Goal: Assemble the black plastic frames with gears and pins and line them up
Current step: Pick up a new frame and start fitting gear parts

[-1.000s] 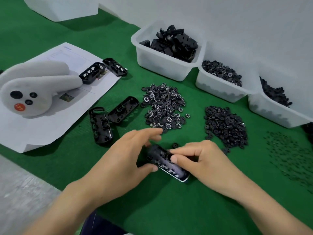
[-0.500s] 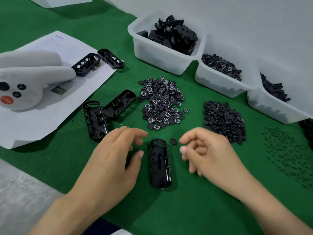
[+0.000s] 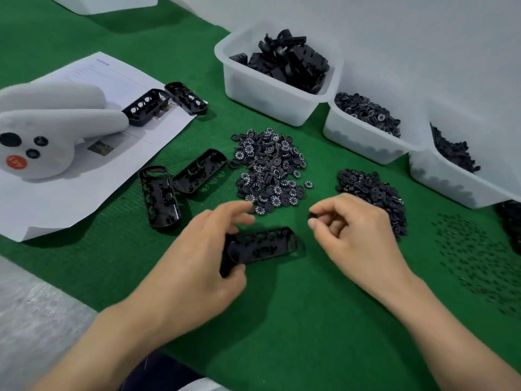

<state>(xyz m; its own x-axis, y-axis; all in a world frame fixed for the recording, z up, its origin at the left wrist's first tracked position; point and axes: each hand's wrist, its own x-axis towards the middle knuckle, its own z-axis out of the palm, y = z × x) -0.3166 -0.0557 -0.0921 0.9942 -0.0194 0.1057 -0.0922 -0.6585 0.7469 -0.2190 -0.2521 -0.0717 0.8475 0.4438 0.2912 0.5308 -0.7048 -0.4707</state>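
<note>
1. A green mat (image 3: 282,320) fills most of the frame and carries everything.
2. Across the upper right, a plain white wall (image 3: 394,38) closes the scene.
3. At left, a printed paper sheet (image 3: 56,204) lies flat on the mat.
4. Lower left, a grey surface (image 3: 33,320) borders the mat.
5. Along the wall run three translucent tubs. The first bin (image 3: 245,88) is heaped with black frame parts. The second bin (image 3: 358,142) and third bin (image 3: 439,179) hold small dark pieces.
6. A white rounded object (image 3: 50,131) with dark dots and an orange spot rests on the paper.
7. The left hand (image 3: 197,258), lower centre, grips the frame (image 3: 262,245) by its left end, thumb beneath and fingers arched above. The frame is in mid-picture; lifted or resting, it cannot be told.
8. The right hand (image 3: 358,230) is curled just right of the frame, apart from it.
9. Above the hands lies the numbered gear pile (image 3: 269,170). Right of it, the plain gear pile (image 3: 369,190) is partly behind the right hand.
10. Pins (image 3: 485,266) are scattered at the right edge.
11. Two spare frames (image 3: 159,197) touch left of centre, and two paper-corner frames (image 3: 146,107) sit further up.
12. Smallest is a black gear (image 3: 311,215), pinched between the right thumb and forefinger.
</note>
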